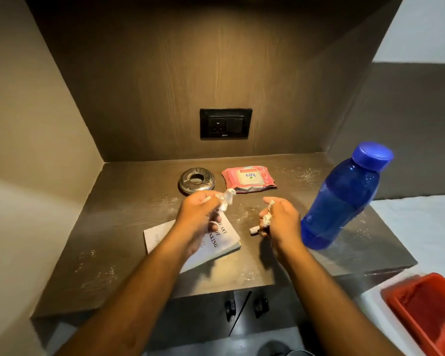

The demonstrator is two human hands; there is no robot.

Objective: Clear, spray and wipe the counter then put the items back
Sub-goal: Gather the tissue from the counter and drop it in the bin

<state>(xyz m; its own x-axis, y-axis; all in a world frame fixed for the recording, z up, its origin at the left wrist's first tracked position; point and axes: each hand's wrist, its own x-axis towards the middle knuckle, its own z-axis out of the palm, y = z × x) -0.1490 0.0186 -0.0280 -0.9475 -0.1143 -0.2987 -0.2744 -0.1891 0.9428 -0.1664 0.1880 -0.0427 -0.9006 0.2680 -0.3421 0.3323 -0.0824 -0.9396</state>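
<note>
Nearest the camera, two bare forearms reach forward over the front edge of the counter [108, 291]. Low at the right, off the counter, lies a red tray [427, 312]. The left hand [198, 214] hovers above a white book [216, 242], which lies flat near the counter's middle, and its curled fingers pinch a crumpled clear wrapper [226, 199]. Just right of the book, the right hand [280, 222] is curled round another crumpled scrap [267, 217] with a small pale cylinder [254, 230] showing beneath the fingers; what that piece is cannot be told. Further right of the book stands a blue bottle [342, 199] with its blue cap on. Behind the book, toward the back wall, sit a round metal ashtray [196, 181] and, beside it, a pink wipes pack [248, 178]. White specks are scattered over the counter. On the wall behind is a black socket plate [225, 123].
</note>
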